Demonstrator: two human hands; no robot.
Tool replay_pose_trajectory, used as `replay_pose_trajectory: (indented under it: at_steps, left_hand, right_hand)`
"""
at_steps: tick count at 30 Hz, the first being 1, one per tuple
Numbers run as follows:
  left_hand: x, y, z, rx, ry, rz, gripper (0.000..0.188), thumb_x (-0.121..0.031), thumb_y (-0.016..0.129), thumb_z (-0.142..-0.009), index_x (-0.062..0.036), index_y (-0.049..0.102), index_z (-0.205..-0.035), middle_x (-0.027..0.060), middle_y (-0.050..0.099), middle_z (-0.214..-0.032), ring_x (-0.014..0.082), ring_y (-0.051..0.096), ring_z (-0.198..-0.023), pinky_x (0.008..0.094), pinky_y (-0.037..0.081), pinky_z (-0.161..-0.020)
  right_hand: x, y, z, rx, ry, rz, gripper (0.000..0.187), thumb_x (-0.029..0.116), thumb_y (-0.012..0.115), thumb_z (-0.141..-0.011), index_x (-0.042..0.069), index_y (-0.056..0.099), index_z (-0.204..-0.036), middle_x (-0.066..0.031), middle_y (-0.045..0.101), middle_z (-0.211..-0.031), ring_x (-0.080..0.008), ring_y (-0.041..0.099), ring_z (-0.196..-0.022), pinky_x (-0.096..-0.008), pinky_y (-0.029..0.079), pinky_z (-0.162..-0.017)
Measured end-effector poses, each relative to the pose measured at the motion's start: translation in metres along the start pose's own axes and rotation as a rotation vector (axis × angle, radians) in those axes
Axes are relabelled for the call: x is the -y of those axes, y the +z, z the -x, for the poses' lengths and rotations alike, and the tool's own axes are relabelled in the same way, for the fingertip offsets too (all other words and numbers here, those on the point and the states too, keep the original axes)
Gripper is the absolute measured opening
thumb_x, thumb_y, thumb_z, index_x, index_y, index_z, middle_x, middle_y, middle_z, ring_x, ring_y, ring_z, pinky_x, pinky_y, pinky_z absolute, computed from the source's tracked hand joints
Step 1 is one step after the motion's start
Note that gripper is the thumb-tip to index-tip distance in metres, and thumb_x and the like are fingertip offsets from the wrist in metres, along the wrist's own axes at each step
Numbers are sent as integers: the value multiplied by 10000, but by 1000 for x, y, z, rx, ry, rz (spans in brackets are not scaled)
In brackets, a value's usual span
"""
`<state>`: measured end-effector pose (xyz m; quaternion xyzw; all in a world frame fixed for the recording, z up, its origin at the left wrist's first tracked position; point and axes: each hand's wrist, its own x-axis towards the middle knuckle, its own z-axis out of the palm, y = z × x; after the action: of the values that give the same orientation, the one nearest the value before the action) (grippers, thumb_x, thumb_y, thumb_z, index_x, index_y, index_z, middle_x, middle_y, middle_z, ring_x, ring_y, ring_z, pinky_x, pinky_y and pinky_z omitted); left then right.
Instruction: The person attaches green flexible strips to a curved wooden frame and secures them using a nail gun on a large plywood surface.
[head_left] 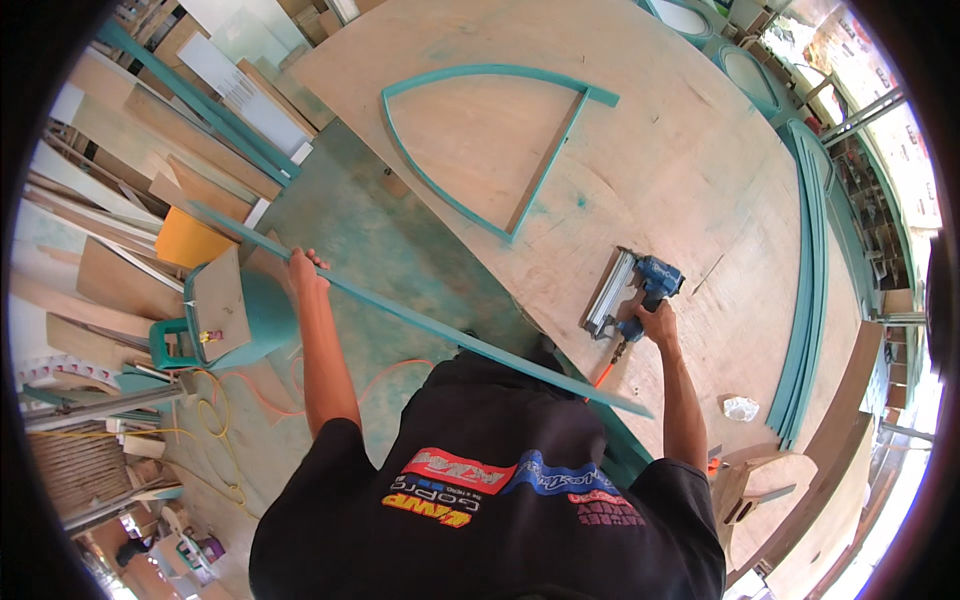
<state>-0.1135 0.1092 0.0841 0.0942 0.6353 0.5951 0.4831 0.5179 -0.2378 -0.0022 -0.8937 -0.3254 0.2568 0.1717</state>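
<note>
My left hand grips a long, thin teal strip, which slants across my body from the upper left to the table's near edge. My right hand is wrapped round the handle of a blue and silver pneumatic nail gun, held at the tabletop with an orange air hose at its grip. Farther back on the wooden table lies a teal frame, two curved sides meeting a straight one, with one end jutting past the corner.
Several long teal strips lie along the table's right side. A crumpled white lump and a wooden block are nearer me. Boards lean at the left beside a green bin. A yellow hose trails over the floor.
</note>
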Motion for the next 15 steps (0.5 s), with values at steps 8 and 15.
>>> replay_pose_trajectory:
  at_steps: [8,15]
  left_hand:
    - [-4,12,-3,9,79,-78,317,-242,529,-992,-166,446,-1288,49,533,-902,137,449,-658,317,365,-511]
    - [13,39,-10,47,-85,-23,491,-278,521,-1000,-184,392,-1465,86,581,-969,195,477,-646,367,397,-509]
  right_hand:
    - [-62,-42,10,90,29,246,445,358,763,-694,-39,697,-884,-263,712,-849,-384,722,-839,-468,562,-702]
    - [-190,-89,69,78,251,388,401,232,763,-665,-20,715,-973,-276,713,-975,-417,691,-979,-472,554,-836]
